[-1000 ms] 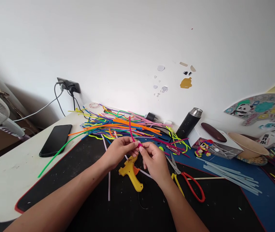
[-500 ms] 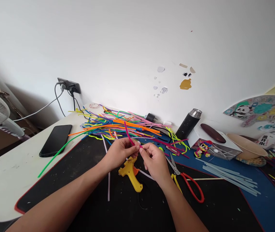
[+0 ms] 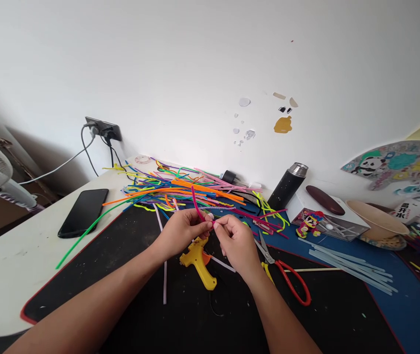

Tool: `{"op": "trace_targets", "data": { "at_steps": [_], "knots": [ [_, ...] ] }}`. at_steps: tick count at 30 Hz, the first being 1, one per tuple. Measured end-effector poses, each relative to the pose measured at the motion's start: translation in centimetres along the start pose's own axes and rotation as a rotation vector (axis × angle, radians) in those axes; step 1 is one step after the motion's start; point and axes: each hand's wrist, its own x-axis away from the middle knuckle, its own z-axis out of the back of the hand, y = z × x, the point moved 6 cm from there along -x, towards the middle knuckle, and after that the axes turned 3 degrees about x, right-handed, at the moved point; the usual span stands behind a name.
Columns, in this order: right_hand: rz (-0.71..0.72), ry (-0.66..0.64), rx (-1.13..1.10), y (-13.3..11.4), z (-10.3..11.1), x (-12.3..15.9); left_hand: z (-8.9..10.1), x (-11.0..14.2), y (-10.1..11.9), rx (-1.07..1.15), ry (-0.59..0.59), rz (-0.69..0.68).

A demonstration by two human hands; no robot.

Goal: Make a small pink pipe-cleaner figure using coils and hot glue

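Your left hand point(image 3: 181, 232) and right hand point(image 3: 238, 242) pinch a thin magenta fuzzy pipe cleaner point(image 3: 195, 200); bending seems partly done, upper length free.

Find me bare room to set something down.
Mostly bare: the desk between the phone and black mat; the mat's right side, nearer you than scissors and glue sticks. Crowded: along the wall, with pipe cleaners, and around the glue gun.
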Motion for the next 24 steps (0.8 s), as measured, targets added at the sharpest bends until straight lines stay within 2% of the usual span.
{"op": "trace_targets", "data": {
  "at_steps": [5,14,19,24],
  "knots": [
    [0.02,0.019,0.012,-0.07,0.01,0.01,-0.32,0.08,0.27,0.012,-0.036,-0.008],
    [-0.014,-0.044,-0.176,-0.27,-0.42,-0.04,-0.18,-0.05,0.23,0.231,-0.029,0.097],
    [-0.02,-0.073,-0.155,-0.62,-0.33,0.07,-0.43,0.1,-0.51,0.357,-0.028,0.193],
    [-0.029,-0.079,-0.179,-0.65,-0.29,0.04,-0.45,0.07,-0.09,0.366,-0.014,0.178]
  ]
}}
